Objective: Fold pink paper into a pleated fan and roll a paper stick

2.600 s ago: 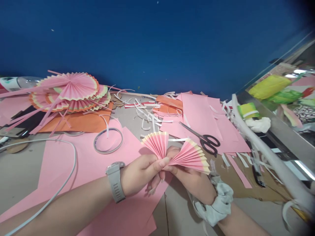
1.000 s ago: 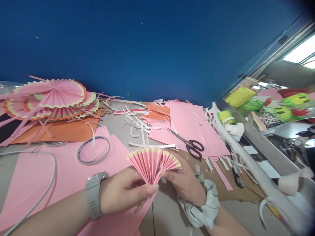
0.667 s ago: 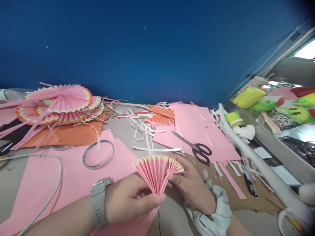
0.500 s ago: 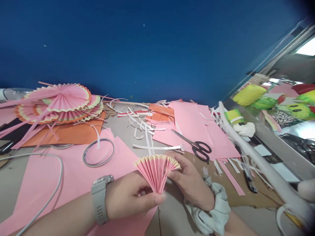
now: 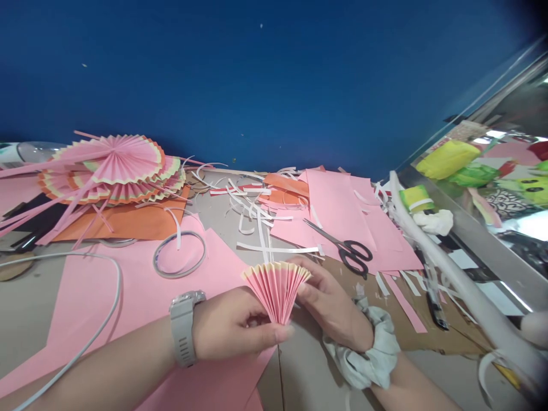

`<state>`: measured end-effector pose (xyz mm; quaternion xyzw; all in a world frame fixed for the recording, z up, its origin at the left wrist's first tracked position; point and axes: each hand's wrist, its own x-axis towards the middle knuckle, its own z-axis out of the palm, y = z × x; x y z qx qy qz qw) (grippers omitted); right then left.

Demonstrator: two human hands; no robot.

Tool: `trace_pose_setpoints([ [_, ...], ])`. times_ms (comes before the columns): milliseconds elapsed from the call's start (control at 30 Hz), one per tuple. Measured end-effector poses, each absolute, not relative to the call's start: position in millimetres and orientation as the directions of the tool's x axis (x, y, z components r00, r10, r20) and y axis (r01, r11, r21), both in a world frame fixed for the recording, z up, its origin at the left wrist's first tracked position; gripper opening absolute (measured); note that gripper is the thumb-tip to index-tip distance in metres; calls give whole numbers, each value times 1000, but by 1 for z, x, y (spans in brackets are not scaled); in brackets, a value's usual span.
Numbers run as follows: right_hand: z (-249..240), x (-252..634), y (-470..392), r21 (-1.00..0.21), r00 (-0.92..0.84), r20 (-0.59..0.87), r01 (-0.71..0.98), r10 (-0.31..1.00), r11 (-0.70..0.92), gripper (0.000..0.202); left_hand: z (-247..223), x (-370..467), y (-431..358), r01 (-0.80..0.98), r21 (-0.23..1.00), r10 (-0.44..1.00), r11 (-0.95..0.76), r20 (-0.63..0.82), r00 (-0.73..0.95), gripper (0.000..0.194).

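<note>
A pleated pink paper fan [image 5: 274, 285] with a pale yellow upper edge stands between my hands, spread into a wedge. My left hand [image 5: 235, 325], below a grey wristwatch, pinches its narrow lower end between thumb and fingers. At the fan's right edge, the thumb and fingers of my right hand [image 5: 329, 299] grip the pleats near the top; some of those fingers are hidden behind the paper. A pale green scrunchie [image 5: 366, 345] circles my right wrist. Black-handled scissors [image 5: 342, 248] lie just beyond my right hand.
Finished pleated rosettes [image 5: 115, 165] are piled at the back left. A tape roll [image 5: 180, 254] rests on pink paper [image 5: 107, 297]. White paper strips [image 5: 278, 249] litter the middle. At the right are a cutter knife [image 5: 436, 311] and a white bar [image 5: 449, 262]; a cable [image 5: 117, 285] curves at left.
The folds at the fan's right side have drawn in, leaving a more even, narrower wedge. My right hand has closed in slightly toward the fan. The whole view has shifted a little.
</note>
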<state>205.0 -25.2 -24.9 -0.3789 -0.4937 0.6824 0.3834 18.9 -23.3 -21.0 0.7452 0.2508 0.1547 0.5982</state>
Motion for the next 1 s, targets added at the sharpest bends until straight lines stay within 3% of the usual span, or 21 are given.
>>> trace_pose_setpoints([
  [233, -21, 203, -26, -958, -384, -169, -153, 908, -243, 25, -21, 19, -22, 177, 969, 526, -175, -60, 849, 35],
  [433, -23, 204, -27, -977, -329, -175, -61, 928, -206, 21, -22, 19, -21, 167, 965, 499, -202, -45, 865, 35],
  [1000, -22, 204, -23, -911, -358, -146, -316, 922, -267, 14, -19, 18, -18, 145, 988, 507, -45, -102, 856, 36],
])
